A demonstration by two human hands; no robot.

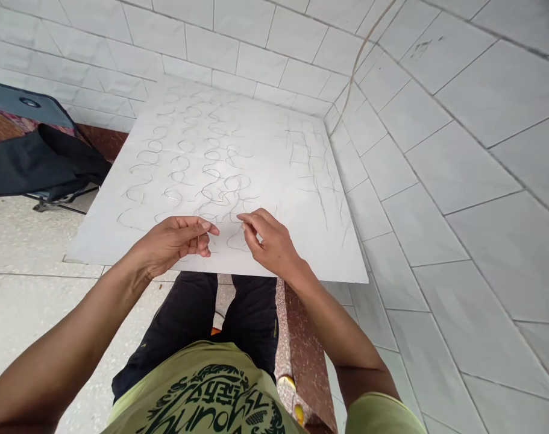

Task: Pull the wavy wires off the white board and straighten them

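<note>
My left hand [177, 241] is over the near edge of a large white board [274, 259], its thumb and index finger pinched together. Close by on the right, my right hand [272, 241] also pinches thumb against fingertips. Whatever either pinch holds is too fine to make out. Many thin, dark, curled strands [213, 175] lie in rough columns across the left and middle of the board. Straighter thin strands [317, 175] cross one another on its right side. The strands look like thread or fine wire; I cannot tell which.
White tiled walls [437, 175] stand behind and to the right of the board. A thin cable [358, 60] runs down the corner. At the left, dark cloth [43, 160] hangs over a folding chair [30, 102]. My legs [166, 325] are under the board's near edge.
</note>
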